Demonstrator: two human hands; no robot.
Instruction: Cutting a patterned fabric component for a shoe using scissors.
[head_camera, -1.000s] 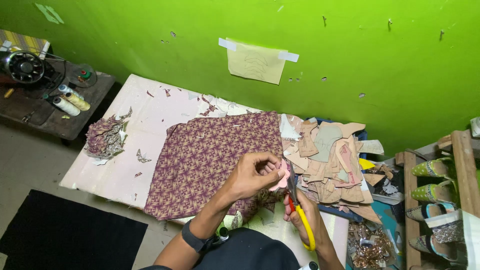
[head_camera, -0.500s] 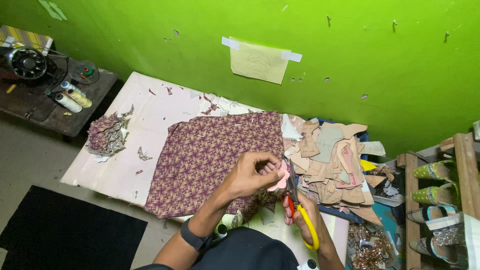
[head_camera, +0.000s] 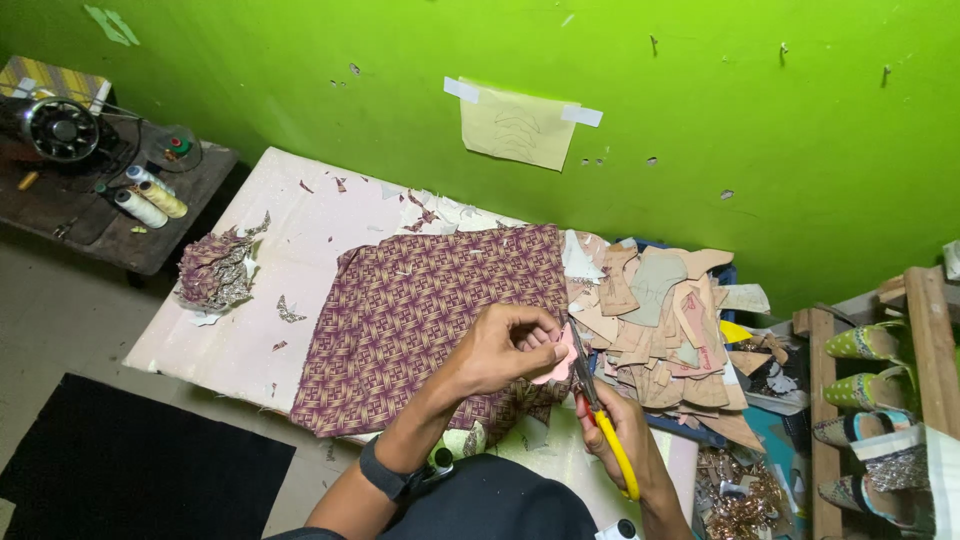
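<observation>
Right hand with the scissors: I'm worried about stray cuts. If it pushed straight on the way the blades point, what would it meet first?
The right hand would likely meet the pink piece held by the left hand first; depth is unclear.

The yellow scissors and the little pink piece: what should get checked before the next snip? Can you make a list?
1. Left hand grips the small pink cut-out piece between its fingertips: ok.
2. Right hand holds the yellow-handled scissors, blades pointing up at the piece: ok.
3. Left fingertips out of the blades' path: cannot tell, they sit very close.
4. Blades open or shut: cannot tell, too small.
5. Purple patterned woven fabric lies flat on the pale board, beneath the hands: ok.
6. Heap of tan cut pieces sits to the right, apart from the blades: ok.
</observation>
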